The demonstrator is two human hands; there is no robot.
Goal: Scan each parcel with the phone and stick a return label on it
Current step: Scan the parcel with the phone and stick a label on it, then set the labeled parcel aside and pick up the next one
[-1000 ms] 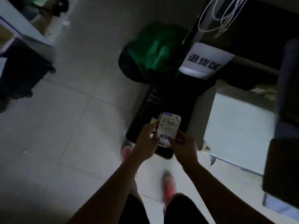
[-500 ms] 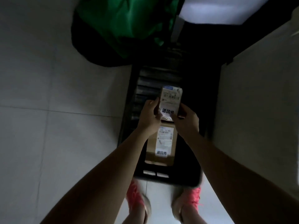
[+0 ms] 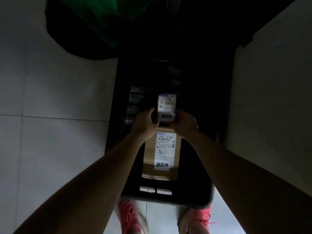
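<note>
I hold a small white parcel over the far half of a black crate. It carries a barcode label and a white return label with black characters. My left hand grips its left edge and my right hand grips its right edge. Below it, inside the crate, lies a brown cardboard parcel with a shipping label and a return label stuck on its near end. No phone is visible.
The crate stands on a pale tiled floor. A dark bin with a green bag sits beyond it at the top left. A pale panel or box rises on the right. My red shoes stand at the crate's near rim.
The view has tilted down over the crate. Both hands have carried the small parcel lower, down into the crate, above the brown parcel.
</note>
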